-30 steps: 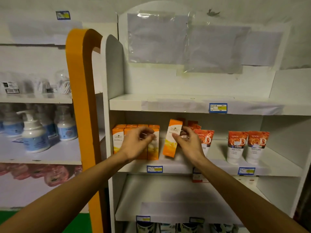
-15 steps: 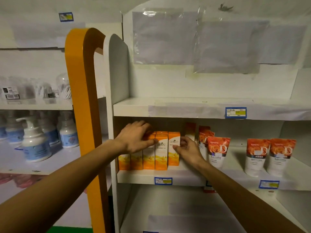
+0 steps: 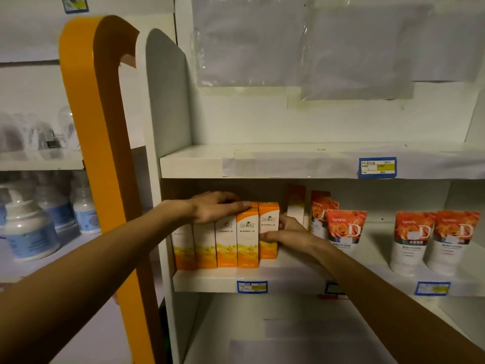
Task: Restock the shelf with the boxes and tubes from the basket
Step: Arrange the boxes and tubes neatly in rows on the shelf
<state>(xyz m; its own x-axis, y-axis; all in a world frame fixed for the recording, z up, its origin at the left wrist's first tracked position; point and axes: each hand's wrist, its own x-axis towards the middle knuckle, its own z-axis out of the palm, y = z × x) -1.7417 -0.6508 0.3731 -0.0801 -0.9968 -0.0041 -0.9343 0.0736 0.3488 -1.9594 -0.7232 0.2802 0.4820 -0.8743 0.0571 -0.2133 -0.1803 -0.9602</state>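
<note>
left hand (image 3: pixel 213 207) flat atop boxes (image 3: pixel 226 241); right hand (image 3: pixel 288 233) seemingly gripping rightmost

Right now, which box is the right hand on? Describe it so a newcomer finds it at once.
Find the white shelf unit's middle shelf, the one with a row of orange-and-white boxes at its left end. The rightmost box in that row is the one, with the right hand holding its right side. Unlike its neighbours, it sits slightly further back, and the left hand does not cover its top.
</note>
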